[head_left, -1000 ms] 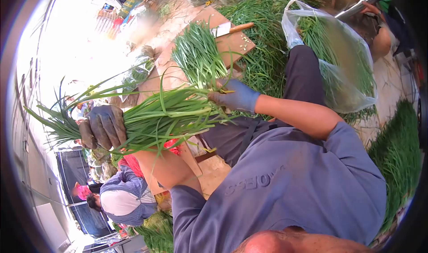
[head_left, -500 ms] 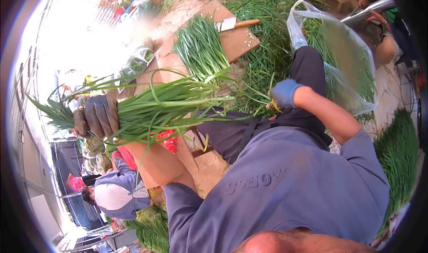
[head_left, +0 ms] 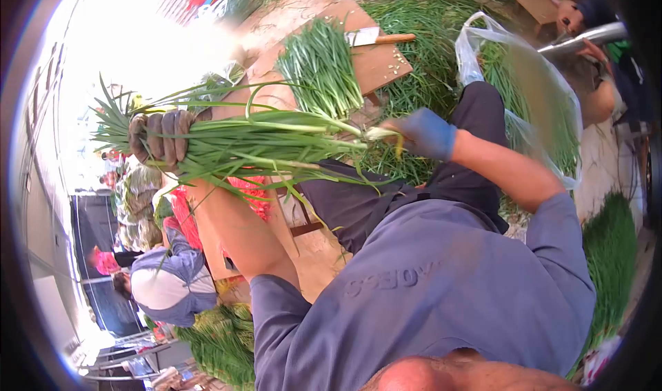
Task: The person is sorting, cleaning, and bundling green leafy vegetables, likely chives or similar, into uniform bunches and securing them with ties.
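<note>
Fingertips of the right hand (head_left: 426, 134), in a blue glove, appear pinched on pale stem ends (head_left: 379, 134), though blur hides the exact contact; a yellowed leaf (head_left: 398, 147) hangs beside them. Half a second earlier this hand was drawn back over the lap, apart from the bundle; it has since returned to the bundle's root side, so both ends are again attended, consistent with picking over individual stems. Fingers of the left hand (head_left: 162, 139), in a dark, soiled glove, are curled firmly around the green bundle (head_left: 269, 141) near its leafy end, the tips fanning out beyond the knuckles. The bundle lies roughly level between the two hands. Pose: right elbow bent, forearm (head_left: 503, 167) slanting inward, back of the hand uppermost; left arm reaching outward, knuckles up. Beyond the right fingertips, a second bunch (head_left: 318, 67) and a knife (head_left: 393, 38) rest on a board (head_left: 376, 70); outward of the right hand stands an open plastic bag (head_left: 469, 54).
</note>
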Tool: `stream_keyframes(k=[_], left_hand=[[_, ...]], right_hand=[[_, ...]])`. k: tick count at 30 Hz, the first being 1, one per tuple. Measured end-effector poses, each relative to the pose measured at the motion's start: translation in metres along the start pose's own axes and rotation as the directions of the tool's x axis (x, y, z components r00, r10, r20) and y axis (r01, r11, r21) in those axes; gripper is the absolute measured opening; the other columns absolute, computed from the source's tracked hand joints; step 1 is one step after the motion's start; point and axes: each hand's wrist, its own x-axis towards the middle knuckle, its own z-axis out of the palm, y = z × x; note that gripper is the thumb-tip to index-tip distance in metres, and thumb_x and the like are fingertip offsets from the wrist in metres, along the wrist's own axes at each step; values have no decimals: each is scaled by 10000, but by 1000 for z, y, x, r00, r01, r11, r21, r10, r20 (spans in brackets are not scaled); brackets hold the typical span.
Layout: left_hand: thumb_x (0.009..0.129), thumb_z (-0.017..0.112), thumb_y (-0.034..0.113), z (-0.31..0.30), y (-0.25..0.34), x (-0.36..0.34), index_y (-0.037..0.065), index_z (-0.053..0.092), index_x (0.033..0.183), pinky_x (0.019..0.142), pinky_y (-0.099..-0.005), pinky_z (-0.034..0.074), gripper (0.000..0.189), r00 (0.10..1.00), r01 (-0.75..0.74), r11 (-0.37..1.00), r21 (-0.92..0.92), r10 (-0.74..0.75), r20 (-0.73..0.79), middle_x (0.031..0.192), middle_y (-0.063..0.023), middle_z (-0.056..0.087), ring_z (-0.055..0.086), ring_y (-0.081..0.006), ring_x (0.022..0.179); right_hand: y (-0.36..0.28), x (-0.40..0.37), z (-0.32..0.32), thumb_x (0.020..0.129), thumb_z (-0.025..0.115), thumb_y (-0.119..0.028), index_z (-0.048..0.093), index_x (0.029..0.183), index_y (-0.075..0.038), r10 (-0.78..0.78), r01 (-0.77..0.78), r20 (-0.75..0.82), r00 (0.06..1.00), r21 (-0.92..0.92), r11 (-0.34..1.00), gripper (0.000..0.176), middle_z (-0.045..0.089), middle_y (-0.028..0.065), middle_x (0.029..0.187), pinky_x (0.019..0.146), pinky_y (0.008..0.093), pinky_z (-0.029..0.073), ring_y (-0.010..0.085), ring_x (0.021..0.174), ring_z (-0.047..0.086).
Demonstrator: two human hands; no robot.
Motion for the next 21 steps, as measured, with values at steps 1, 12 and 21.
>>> stream_keyframes(k=[1, 12, 21], left_hand=[[1011, 434, 170, -2, 5, -6, 174, 496, 648, 435, -180, 403, 368, 998, -37, 999, 10, 38, -59, 504, 68, 482, 484, -29, 397], [1000, 448, 244, -46, 2, -15, -18, 600, 1121, 501, -197, 399, 327, 977, 49, 993, -111, -71, -202, 575, 80, 455, 434, -20, 456], [979, 474, 237, -85, 40, -75, -22, 568, 1180, 650, -268, 416, 341, 757, -77, 979, 190, 182, -627, 619, 54, 418, 430, -77, 550]], right_hand=[[12, -13, 10, 867, 680, -297, 614, 1072, -143, 77, -75, 52, 996, -32, 997, 264, 647, 153, 743, 630, 470, 513, 375, 726, 666], [-109, 66, -18, 688, 798, -311, 605, 1194, -211, -386, 263, -496, 778, -301, 917, 551, 488, 79, 1357, 1114, 555, 317, 342, 1366, 376], [14, -20, 10, 741, 735, -150, 627, 1050, -147, -225, 223, -1, 974, -122, 967, 327, 650, 126, 1007, 861, 446, 472, 328, 905, 626]])
